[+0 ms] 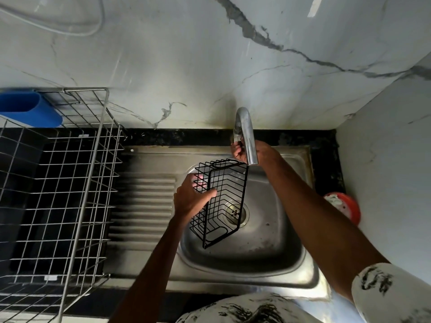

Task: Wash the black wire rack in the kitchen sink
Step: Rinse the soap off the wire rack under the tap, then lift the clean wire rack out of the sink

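Observation:
A small black wire rack hangs tilted on its side over the steel sink basin, above the drain. My left hand grips the rack's left edge, thumb across the wires. My right hand reaches behind the chrome tap spout, fingers closed around the tap's base or handle, partly hidden by the spout. A thin line runs down from the spout's mouth beside the rack's right edge; I cannot tell whether it is water.
A ribbed steel drainboard lies left of the basin. A large silver wire dish rack with a blue holder stands on the black counter at left. A red-and-white container sits in the right corner by the marble wall.

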Motion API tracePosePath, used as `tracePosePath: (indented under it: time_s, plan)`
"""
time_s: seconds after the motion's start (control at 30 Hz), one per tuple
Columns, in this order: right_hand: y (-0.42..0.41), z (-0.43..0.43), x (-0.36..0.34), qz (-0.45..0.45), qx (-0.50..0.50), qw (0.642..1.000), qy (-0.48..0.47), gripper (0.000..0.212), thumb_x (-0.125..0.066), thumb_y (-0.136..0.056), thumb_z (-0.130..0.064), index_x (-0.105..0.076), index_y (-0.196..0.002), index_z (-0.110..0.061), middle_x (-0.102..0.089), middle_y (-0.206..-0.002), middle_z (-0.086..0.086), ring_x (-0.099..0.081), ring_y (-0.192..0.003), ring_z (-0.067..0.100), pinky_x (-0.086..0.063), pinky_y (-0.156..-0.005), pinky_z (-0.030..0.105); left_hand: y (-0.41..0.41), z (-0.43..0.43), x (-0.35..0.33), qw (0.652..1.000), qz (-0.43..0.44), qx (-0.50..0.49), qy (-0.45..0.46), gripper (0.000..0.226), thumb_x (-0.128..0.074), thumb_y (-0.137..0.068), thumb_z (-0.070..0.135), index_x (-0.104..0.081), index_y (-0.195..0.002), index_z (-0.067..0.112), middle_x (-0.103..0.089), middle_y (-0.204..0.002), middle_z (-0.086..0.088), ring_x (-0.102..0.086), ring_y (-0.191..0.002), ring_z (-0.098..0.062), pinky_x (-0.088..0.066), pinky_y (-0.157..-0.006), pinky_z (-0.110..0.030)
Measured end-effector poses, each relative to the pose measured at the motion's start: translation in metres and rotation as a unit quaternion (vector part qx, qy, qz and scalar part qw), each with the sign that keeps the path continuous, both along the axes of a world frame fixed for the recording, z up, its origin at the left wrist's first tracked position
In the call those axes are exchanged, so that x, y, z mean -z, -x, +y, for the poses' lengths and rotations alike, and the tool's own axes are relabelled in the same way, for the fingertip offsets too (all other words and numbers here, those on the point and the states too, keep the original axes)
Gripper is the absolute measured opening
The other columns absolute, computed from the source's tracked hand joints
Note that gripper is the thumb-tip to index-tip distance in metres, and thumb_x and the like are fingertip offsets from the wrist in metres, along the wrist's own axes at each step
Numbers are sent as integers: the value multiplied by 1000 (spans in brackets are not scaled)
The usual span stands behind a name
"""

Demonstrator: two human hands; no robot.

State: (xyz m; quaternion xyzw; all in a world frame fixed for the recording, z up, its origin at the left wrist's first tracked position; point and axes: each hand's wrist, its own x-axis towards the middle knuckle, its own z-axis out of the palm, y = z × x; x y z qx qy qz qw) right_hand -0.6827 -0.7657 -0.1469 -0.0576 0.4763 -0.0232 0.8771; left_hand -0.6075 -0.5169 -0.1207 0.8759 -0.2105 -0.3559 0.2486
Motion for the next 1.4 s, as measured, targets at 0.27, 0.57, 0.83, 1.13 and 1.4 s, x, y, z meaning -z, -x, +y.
tracePosePath:
  time_s: [0.27, 0.57, 0.83, 1.13, 1.4]
  plan:
    - [3, 2, -5, 2, -6, 1000, -3, 35, -35, -102, -15, -54, -74, -3, -51, -64, 8, -50, -46, 17, -44, -41, 20, 2, 1, -3, 1000, -5, 5, 2, 105, -68, -50, 71, -50, -141, 22, -62, -140, -4, -60, -124, -24, -50, -104, -50]
    - [11, 7, -16, 11, 14, 998, 54, 29, -38, -104, -12, -58, -87, 1, -55, -76, 10, -54, -56, 16, -50, -42, 24, 9, -1, -17, 1000, -8, 5, 6, 104, -71, -53, 67, -48, -144, 21, -61, -139, -5, -62, -121, -25, -50, -104, -51]
    - [32, 23, -28, 27, 15, 979, 203, 17, -48, -101, -3, -55, -114, 5, -66, -101, 23, -68, -68, 22, -56, -54, 29, 14, -1, -28, 999, -25, 25, 12, 98, -72, -55, 69, -51, -140, 23, -62, -137, -2, -62, -118, -22, -51, -103, -47]
    - [99, 74, -47, 209, -81, 785, 577, 22, -67, -90, -11, -71, -89, -33, -74, -93, -8, -69, -92, 14, -59, -84, 34, 36, 20, -51, 998, -41, 28, 29, 94, -81, -62, 67, -51, -138, 20, -65, -130, -1, -62, -110, -19, -50, -101, -43]
    - [132, 171, -66, 146, -191, 729, 641, 16, -66, -95, -24, -69, -106, -35, -72, -105, -7, -69, -91, 8, -54, -71, 18, 59, 29, -85, 998, -49, 28, -7, 117, -74, -56, 87, -49, -139, 8, -59, -138, -13, -60, -119, -32, -54, -90, -39]
